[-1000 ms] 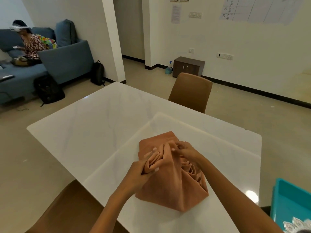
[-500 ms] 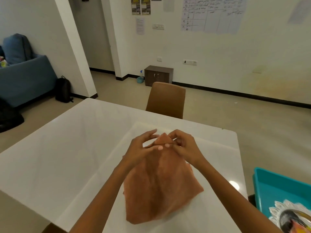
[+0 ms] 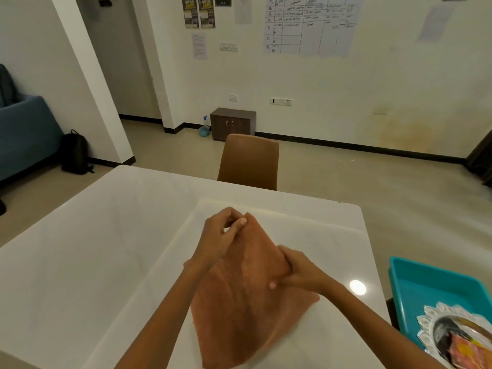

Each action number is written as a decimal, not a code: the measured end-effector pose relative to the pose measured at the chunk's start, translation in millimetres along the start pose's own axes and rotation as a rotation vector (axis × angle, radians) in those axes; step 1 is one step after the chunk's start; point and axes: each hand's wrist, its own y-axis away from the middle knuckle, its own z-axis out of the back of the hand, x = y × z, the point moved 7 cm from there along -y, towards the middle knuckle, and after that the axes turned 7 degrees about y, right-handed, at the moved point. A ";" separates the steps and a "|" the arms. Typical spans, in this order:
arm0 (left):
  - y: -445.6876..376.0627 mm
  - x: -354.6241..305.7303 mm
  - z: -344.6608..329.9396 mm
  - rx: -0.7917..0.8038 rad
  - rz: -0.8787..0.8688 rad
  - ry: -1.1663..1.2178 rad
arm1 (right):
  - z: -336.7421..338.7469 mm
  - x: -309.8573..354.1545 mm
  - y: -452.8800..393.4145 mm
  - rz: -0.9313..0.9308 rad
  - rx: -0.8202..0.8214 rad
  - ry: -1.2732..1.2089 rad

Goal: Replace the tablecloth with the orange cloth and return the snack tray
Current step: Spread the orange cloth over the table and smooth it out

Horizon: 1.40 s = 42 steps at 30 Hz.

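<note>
The orange cloth [image 3: 245, 310] lies partly unfolded on the white table [image 3: 93, 249], lifted into a peak at its far corner. My left hand [image 3: 221, 235] pinches that far corner above the table. My right hand [image 3: 298, 272] grips the cloth's right edge, nearer to me. At the lower right, the snack tray [image 3: 442, 334], silver with a scalloped white rim and colourful packets, rests inside a teal bin [image 3: 426, 283].
A brown chair [image 3: 250, 161] stands at the table's far side. Beyond it are a small dark cabinet [image 3: 233, 123] and a spray bottle [image 3: 204, 127] by the wall. A black backpack [image 3: 76, 153] and a blue sofa [image 3: 24, 134] are at the left.
Both hands rose with the cloth and met at its top corner. The right hand then slid down along the right edge while the left kept the corner, and the cloth spread wider. The view panned right.
</note>
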 end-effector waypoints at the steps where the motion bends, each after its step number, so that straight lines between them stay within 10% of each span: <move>1: -1.7 -1.0 9.4 -0.045 -0.012 0.017 | -7.1 -14.4 2.6 -0.029 0.060 0.064; 7: -13.4 1.4 71.1 -0.261 -0.044 0.034 | 10.8 -43.7 11.4 -0.120 0.070 0.240; 18: -21.1 -45.1 198.7 -0.820 -0.151 0.125 | 135.8 125.9 -5.4 0.262 -0.408 0.438; 29: -36.9 -78.7 224.0 -0.989 -0.208 0.076 | 226.9 196.1 -7.5 0.385 -0.416 0.426; 34: -98.5 -26.2 191.7 -0.801 0.152 -0.115 | 205.7 147.7 -117.4 -0.057 -0.560 0.789; 42: 38.6 169.9 11.2 0.063 0.327 -0.821 | -60.8 -16.1 -74.6 -0.149 -0.108 0.811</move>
